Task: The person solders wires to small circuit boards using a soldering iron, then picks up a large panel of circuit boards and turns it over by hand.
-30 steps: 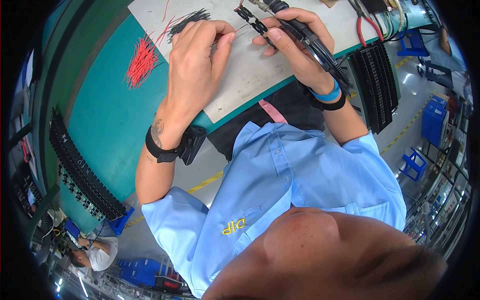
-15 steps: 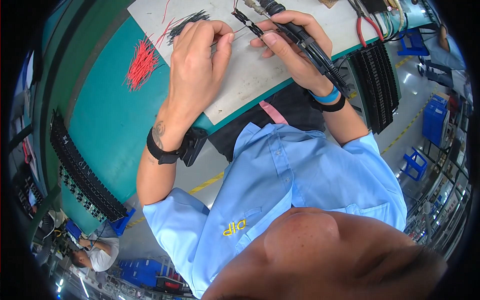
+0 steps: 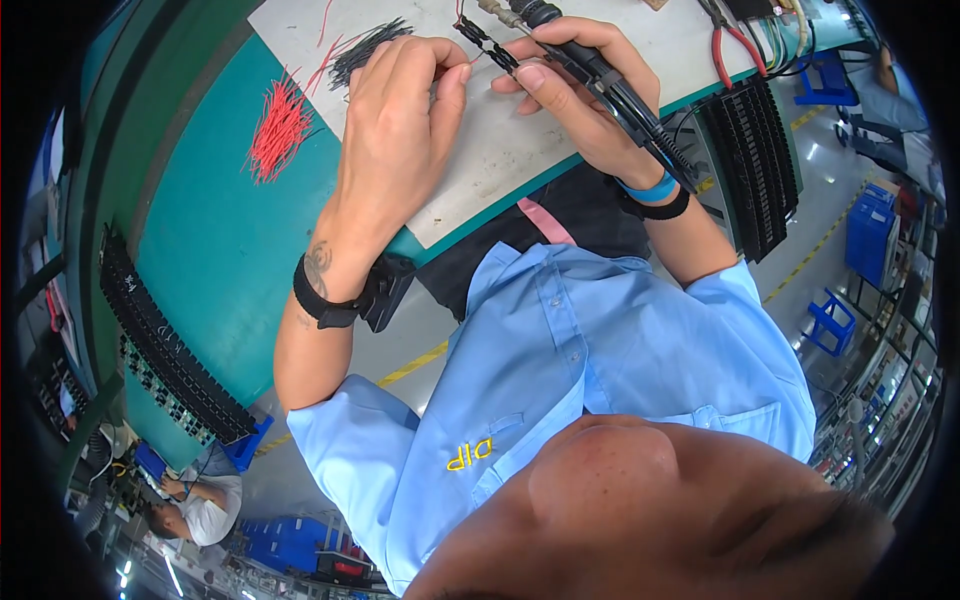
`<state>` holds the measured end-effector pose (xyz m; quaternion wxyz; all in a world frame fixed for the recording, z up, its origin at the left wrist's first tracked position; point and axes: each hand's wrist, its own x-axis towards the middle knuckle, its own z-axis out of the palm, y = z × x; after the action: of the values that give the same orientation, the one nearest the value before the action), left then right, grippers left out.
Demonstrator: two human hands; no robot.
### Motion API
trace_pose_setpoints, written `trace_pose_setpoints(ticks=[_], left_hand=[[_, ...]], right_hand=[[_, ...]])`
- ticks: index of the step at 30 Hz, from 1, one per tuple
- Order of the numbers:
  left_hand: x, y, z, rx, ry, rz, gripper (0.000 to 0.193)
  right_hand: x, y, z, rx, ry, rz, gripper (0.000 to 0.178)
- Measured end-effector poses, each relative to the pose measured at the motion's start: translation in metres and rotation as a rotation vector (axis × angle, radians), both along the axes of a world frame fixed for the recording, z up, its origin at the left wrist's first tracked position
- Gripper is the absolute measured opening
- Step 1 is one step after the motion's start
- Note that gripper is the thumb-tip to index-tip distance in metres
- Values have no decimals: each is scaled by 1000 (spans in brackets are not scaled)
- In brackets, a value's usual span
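Observation:
Between thumb and forefinger, my left hand pinches a thin dark wire. The wire's free end reaches the side of a narrow black part with gaps along it; whether they touch is too small to tell. My right hand pinches the lower end of that part between thumb and fingertips. The same hand also holds a soldering iron with a black handle, lying slantwise across the palm. Its tip is cut off at the upper edge. A thin red wire rises from the far end of the black part.
Bundles of red wires and black wires lie left of my hands, partly on a white sheet over the green table. Red-handled pliers lie at right. Racks of black parts stand beside the table.
Both hands have shifted slightly up and left, with the black part and soldering iron. The wire in my left hand is now closer to the middle of the black part.

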<state>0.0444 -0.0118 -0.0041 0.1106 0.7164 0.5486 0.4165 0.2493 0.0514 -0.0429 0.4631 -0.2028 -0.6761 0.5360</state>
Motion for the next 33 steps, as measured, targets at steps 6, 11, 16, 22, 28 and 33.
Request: trace_pose_setpoints(ticks=[6, 11, 16, 22, 28, 33], left_hand=[[2, 2, 0, 27, 26, -12, 11], [1, 3, 0, 34, 39, -14, 10], [2, 3, 0, 25, 39, -6, 9], [2, 3, 1, 8, 11, 5, 9], [7, -2, 8, -183, -153, 69, 11], [5, -2, -3, -233, -413, 84, 25]], right_hand=[[0, 0, -1, 13, -3, 6, 36], [0, 0, -1, 20, -4, 8, 36], [0, 0, -2, 24, 0, 18, 35], [0, -2, 0, -3, -16, 16, 36], [-3, -1, 7, 89, -67, -1, 42], [-3, -3, 9, 83, -121, -39, 47]])
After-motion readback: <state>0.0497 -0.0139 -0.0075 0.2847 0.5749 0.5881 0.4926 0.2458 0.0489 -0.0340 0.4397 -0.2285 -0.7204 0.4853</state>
